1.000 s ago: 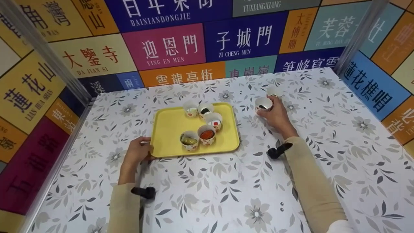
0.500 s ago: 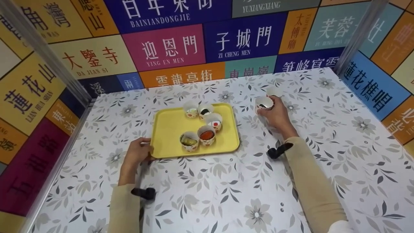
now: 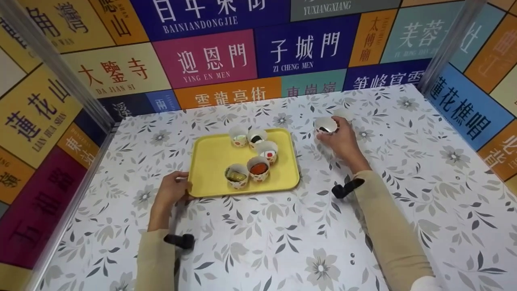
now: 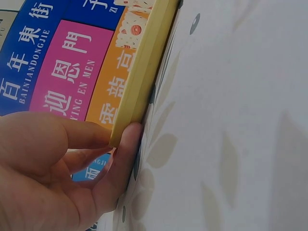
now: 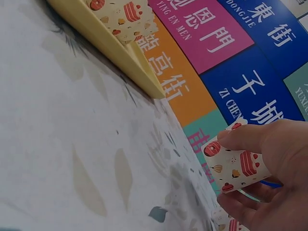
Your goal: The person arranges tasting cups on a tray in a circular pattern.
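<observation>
My left hand [image 3: 171,193] pinches the yellow tray [image 3: 208,161] at its near left corner. The left wrist view shows the thumb on the rim and fingers under it. My right hand [image 3: 345,141] holds a paper baking cup [image 5: 236,161] printed with cakes and donuts, right of the tray and a little above the table. Something dark lies in that cup. On the tray stand several similar cups: one with orange-red contents [image 3: 258,169], one with a yellow-green item [image 3: 236,176], one with a red-and-white piece [image 3: 267,153], and others behind.
Another paper cup [image 3: 342,115] stands behind my right hand, partly hidden by it. A white tablecloth [image 3: 258,242] with grey flowers covers the table. A colourful panel wall [image 3: 214,56] with printed characters rises at the table's back edge and along both sides.
My right hand has lifted the cup slightly and moved it a short way left, toward the tray. The left hand and the tray have stayed put.
</observation>
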The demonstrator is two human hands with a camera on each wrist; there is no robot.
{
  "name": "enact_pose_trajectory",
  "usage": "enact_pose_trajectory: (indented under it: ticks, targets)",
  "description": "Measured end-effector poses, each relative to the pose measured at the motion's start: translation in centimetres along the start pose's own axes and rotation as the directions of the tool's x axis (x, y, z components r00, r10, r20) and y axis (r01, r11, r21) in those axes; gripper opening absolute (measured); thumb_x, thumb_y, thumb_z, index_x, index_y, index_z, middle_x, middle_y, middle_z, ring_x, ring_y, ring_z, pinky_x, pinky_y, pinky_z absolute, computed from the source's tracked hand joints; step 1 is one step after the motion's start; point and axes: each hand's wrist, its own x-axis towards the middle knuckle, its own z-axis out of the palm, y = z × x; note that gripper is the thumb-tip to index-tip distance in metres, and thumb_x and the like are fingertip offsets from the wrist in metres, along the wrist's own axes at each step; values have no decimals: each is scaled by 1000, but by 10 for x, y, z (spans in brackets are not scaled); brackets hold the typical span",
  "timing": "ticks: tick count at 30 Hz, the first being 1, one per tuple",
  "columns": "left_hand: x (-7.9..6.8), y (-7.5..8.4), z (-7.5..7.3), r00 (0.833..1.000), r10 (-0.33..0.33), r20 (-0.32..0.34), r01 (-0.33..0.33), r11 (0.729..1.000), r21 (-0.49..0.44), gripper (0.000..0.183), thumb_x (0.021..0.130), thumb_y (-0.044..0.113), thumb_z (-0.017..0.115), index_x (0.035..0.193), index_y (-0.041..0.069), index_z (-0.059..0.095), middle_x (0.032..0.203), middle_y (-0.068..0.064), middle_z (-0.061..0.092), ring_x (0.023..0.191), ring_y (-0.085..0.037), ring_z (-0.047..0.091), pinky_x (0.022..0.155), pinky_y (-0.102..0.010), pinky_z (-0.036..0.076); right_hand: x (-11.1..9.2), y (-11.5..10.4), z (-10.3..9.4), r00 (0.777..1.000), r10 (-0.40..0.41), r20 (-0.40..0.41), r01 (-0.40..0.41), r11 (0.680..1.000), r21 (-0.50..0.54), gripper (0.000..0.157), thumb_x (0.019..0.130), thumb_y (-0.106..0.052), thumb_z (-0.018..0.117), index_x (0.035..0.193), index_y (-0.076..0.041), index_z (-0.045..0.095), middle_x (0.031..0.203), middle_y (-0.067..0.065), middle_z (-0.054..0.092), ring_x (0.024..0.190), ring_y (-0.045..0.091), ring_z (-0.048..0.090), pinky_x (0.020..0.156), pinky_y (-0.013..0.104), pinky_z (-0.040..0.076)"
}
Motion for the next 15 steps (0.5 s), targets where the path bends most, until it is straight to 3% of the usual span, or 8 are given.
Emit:
enact_pose_trajectory:
  ticks: [9,15]
  targets:
    - [1,0,-1,1000,-18,4,18,1000,-13,44,94,2,53,138,-5,53,126,-29,61,71,-11,66,61,-25,59,-8,-22,9,999,-50,21,51,997,-65,79,89,-20,74,154,-5,31,148,21,44,125,31,47,104,42,44]
    - [1,2,0,1000,-21,13,21,1000,-17,44,94,1,53,138,-5,52,122,-27,61,69,-12,66,61,-25,60,-14,-33,14,997,-21,78,29,995,-95,78,89,-27,75,153,-11,33,147,16,46,122,27,48,102,42,44]
